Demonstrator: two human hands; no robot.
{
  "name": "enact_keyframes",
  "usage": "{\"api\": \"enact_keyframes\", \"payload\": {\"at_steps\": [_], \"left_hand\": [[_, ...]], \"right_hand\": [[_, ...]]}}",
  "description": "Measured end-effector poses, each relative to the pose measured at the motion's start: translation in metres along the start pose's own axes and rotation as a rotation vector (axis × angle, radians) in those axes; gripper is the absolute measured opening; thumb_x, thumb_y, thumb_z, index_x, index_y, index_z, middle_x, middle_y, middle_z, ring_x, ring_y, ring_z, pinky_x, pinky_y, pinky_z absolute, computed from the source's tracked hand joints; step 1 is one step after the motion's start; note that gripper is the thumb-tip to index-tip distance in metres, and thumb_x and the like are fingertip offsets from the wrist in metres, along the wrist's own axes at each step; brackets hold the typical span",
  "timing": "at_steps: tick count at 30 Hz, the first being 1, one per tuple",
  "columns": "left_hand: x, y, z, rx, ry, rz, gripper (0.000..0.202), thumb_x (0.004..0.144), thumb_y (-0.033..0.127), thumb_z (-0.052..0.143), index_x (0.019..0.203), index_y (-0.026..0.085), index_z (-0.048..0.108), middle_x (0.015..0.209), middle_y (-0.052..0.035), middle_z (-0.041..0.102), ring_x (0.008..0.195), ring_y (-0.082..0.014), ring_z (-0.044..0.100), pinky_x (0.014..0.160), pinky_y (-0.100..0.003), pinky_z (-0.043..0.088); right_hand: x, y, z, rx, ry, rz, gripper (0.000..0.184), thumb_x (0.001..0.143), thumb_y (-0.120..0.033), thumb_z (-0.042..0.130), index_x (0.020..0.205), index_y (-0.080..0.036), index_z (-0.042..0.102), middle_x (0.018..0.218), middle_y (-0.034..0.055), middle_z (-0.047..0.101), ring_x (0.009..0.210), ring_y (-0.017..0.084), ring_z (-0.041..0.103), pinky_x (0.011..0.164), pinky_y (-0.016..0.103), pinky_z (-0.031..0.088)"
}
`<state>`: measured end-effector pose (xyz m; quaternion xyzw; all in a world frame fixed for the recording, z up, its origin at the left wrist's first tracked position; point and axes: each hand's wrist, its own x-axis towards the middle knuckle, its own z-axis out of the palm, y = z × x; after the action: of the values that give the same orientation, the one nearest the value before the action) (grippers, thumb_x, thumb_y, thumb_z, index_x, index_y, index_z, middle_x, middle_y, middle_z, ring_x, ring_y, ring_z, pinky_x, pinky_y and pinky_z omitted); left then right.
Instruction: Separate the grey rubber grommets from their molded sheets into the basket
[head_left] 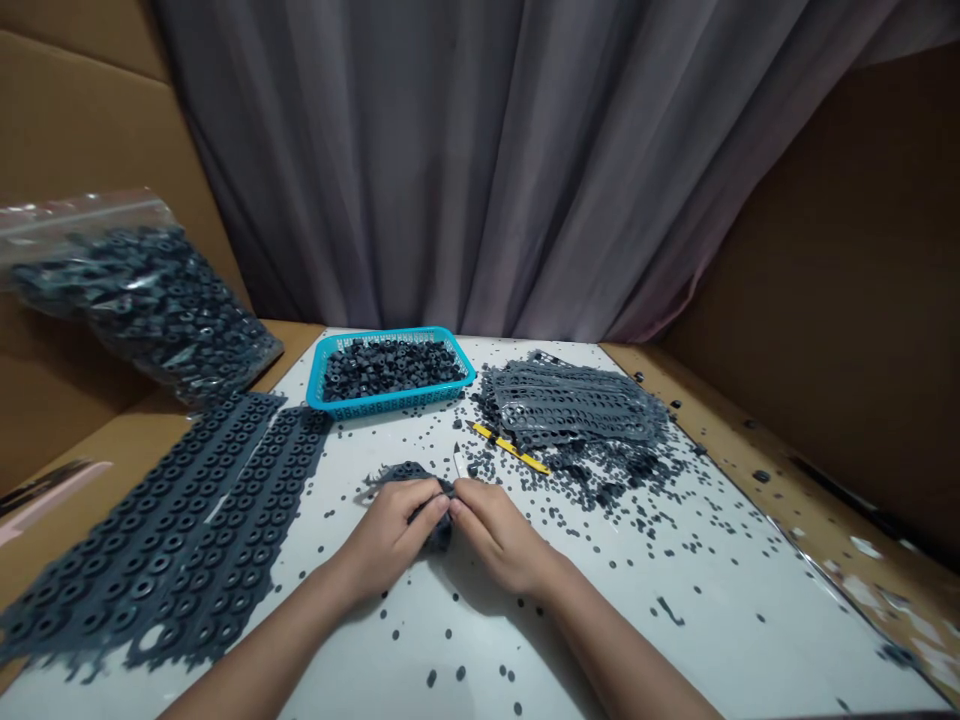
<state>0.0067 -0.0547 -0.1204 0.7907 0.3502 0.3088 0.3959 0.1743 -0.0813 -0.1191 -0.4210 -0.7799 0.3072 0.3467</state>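
Pinching a dark, ragged-edged sheet piece (406, 469) between thumb and fingers of the left grip (396, 528). Pinching the right end of the same piece with the right grip (496, 530), just beside the left fingertips. Held low over the white worktop (352, 670), partly hidden by fingers. Noted just beyond the right fingertips: a slim white pointed item (460, 462); cannot tell whether held or lying loose.

Lying beyond the right grip, near: a yellow pencil-like tool (525, 456), dark at the far tip. Stacked behind it, farther right: dark perforated sheets (577, 400). Strewn to both sides of the grip, densest to the right: small dark discs (461, 673). Standing beyond the left grip: a blue basket (394, 403), filled with dark ring-like parts (386, 368). Laid well left of the grip: dark ring-studded sheets (161, 530). Propped farther out behind these: a clear zip bag (165, 305) of similar parts.
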Motion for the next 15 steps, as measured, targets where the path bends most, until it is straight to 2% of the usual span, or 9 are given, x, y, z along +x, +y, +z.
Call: {"api": "enact_keyframes", "payload": {"at_steps": [3, 8, 11, 15], "left_hand": [[0.000, -0.002, 0.002, -0.256, 0.001, -0.062, 0.033, 0.089, 0.037, 0.038, 0.062, 0.019, 0.042, 0.062, 0.0024, 0.042, 0.061, -0.0134, 0.040, 0.059, -0.025, 0.033], [-0.002, -0.006, 0.008, -0.632, 0.037, -0.216, 0.030, 0.085, 0.041, 0.049, 0.067, 0.018, 0.047, 0.063, 0.0030, 0.041, 0.062, -0.0122, 0.039, 0.060, -0.023, 0.034], [-0.003, -0.009, 0.012, -0.768, 0.083, -0.302, 0.028, 0.080, 0.043, 0.056, 0.069, 0.017, 0.051, 0.064, 0.0030, 0.044, 0.062, -0.0117, 0.041, 0.059, -0.021, 0.034], [-0.002, -0.010, 0.016, -0.912, 0.101, -0.367, 0.027, 0.076, 0.041, 0.062, 0.071, 0.017, 0.052, 0.062, 0.0036, 0.045, 0.059, -0.0106, 0.042, 0.057, -0.020, 0.035]], "right_hand": [[-0.001, 0.000, 0.007, 0.332, 0.005, 0.060, 0.032, 0.093, -0.036, 0.034, 0.067, -0.018, 0.040, 0.064, -0.0019, 0.039, 0.060, 0.012, 0.037, 0.058, 0.025, 0.031], [-0.001, 0.008, 0.020, 0.855, 0.078, 0.231, 0.032, 0.085, -0.043, 0.050, 0.067, -0.017, 0.047, 0.065, -0.0006, 0.039, 0.064, 0.013, 0.037, 0.060, 0.026, 0.032], [0.000, 0.011, 0.024, 1.027, 0.105, 0.291, 0.031, 0.078, -0.043, 0.058, 0.065, -0.017, 0.049, 0.064, -0.0009, 0.039, 0.062, 0.012, 0.036, 0.060, 0.026, 0.031], [0.002, 0.009, 0.024, 1.129, 0.116, 0.318, 0.029, 0.073, -0.040, 0.064, 0.063, -0.017, 0.050, 0.060, -0.0025, 0.037, 0.059, 0.011, 0.034, 0.059, 0.025, 0.029]]}}
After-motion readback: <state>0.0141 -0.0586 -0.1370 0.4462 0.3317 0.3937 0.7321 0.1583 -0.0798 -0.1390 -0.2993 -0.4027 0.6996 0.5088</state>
